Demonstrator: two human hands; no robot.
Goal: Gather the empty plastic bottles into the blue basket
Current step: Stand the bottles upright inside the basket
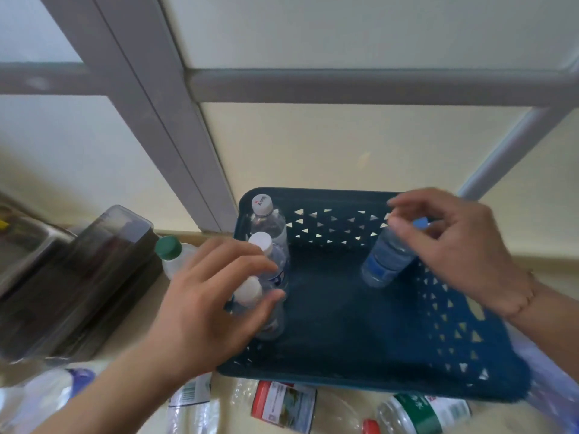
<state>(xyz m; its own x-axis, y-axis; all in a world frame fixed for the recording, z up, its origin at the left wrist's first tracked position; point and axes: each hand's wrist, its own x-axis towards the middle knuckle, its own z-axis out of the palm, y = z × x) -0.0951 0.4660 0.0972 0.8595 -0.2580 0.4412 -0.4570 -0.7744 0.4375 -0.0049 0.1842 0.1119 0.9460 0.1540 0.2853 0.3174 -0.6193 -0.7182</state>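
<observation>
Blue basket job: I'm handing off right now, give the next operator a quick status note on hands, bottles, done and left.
Left hand: fingers curled around the nearest white-capped bottle at the blue basket left wall, grip looks loose.
Right hand: pinching the blue-capped bottle by its top, tilted over the basket's far right corner.
Done: two more white-capped bottles stand along the left wall.
Left: green-capped bottle outside on the left; red-labelled bottle and green-labelled bottle lying in front, plus others at lower left.
</observation>
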